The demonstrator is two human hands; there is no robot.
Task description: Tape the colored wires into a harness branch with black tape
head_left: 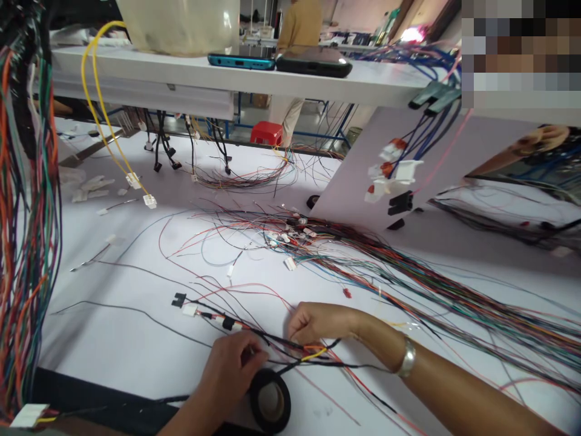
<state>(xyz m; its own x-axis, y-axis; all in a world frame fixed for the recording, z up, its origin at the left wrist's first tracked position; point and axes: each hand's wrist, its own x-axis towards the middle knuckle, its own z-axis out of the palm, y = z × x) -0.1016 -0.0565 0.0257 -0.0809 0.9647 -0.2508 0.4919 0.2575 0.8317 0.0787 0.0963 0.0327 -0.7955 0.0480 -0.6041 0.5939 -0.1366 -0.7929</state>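
A partly taped wire harness (281, 343) lies across the white table in front of me. My left hand (233, 366) is closed in a pinch at the harness, its fingertips partly hidden. Just beside that hand, a roll of black tape (287, 404) stands against its fingers. My right hand (313, 322) has its fingers curled onto the same bundle, further right, near a yellow wire (314, 355). At the harness's left end are a black connector (178, 300) and a white connector (190, 310).
A thick spread of loose wires (390, 257) runs across the table's right side. Hanging wires (45, 181) crowd the left edge. Overhead, a shelf (181, 75) carries two phones and a tub (181, 27). Clipped connectors (402, 172) hang at right. Other people are in the background.
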